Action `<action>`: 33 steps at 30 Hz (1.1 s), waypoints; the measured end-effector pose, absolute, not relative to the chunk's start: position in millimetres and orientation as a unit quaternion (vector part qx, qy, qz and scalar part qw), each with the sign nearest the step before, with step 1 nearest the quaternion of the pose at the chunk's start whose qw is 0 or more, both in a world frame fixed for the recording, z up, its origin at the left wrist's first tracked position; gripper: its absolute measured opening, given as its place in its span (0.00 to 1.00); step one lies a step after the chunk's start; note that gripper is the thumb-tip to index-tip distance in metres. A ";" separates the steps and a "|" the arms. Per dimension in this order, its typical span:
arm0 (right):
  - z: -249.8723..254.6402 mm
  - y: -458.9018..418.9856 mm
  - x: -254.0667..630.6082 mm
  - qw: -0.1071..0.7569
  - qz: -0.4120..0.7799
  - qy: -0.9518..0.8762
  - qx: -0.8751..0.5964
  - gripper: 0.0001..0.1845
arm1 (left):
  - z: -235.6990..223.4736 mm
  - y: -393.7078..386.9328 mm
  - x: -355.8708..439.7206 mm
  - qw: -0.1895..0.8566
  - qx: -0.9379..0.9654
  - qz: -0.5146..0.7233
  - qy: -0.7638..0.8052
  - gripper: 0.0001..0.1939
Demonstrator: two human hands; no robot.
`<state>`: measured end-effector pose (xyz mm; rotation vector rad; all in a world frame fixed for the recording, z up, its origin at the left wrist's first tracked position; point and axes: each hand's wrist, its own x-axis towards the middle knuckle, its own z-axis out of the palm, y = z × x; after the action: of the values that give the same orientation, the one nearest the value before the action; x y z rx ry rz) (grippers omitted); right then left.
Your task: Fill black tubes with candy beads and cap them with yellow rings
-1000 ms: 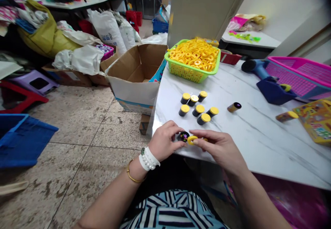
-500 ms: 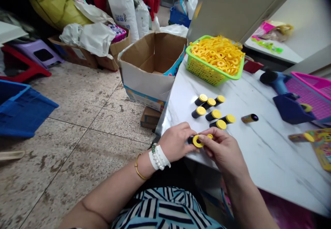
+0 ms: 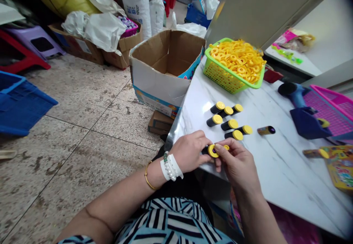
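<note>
Between my left thumb and fingers is a small black tube (image 3: 205, 150); my left hand (image 3: 190, 151) is closed on it near the table's front edge. My right hand (image 3: 234, 159) pinches a yellow flip cap (image 3: 212, 150), whose ring sits against the tube's end. The cap's small lid pokes out past my right fingers. Just beyond my hands stand several black tubes (image 3: 213, 120) with yellow caps on. To their right a tube with a dark, uncapped end (image 3: 266, 130) lies on the table.
A green basket (image 3: 220, 75) heaped with yellow caps (image 3: 239, 61) stands at the table's back. Left of the table is an open cardboard box (image 3: 158, 84). On the right are a blue tape dispenser (image 3: 306, 122), a pink basket (image 3: 335, 104) and a yellow printed box (image 3: 340, 168).
The yellow ring now sits closer over the tube's end, and a dark centre shows through it. My head view has shifted slightly; the capped tubes stay where they were.
</note>
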<state>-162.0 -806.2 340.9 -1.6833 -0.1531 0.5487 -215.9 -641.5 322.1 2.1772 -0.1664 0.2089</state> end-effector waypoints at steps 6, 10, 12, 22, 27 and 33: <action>340.3 -807.6 -158.5 0.626 0.267 -0.095 -0.727 0.16 | 330.9 -637.8 -217.5 0.460 0.881 0.076 -0.075 0.12; 341.5 -806.7 -159.1 0.616 0.293 -0.094 -0.725 0.16 | 342.3 -637.7 -218.4 0.534 0.844 0.013 -0.041 0.13; 341.4 -806.3 -160.2 0.609 0.288 -0.093 -0.733 0.15 | 344.7 -639.6 -215.9 0.545 0.839 0.013 -0.003 0.13; 339.3 -802.3 -161.5 0.646 0.253 -0.060 -0.718 0.20 | 331.4 -648.6 -226.9 0.508 0.850 0.138 -0.033 0.17; 339.3 -803.9 -177.1 0.653 0.177 -0.077 -0.732 0.19 | 323.5 -655.4 -231.9 0.477 0.861 0.178 -0.011 0.16; 341.4 -822.0 -175.2 0.741 0.258 -0.010 -0.620 0.18 | 321.4 -659.9 -232.9 0.444 0.877 0.181 -0.030 0.14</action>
<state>-175.2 -822.0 341.4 -1.3594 -0.0209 0.5659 -232.9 -659.9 321.4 2.1737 -0.0736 0.4486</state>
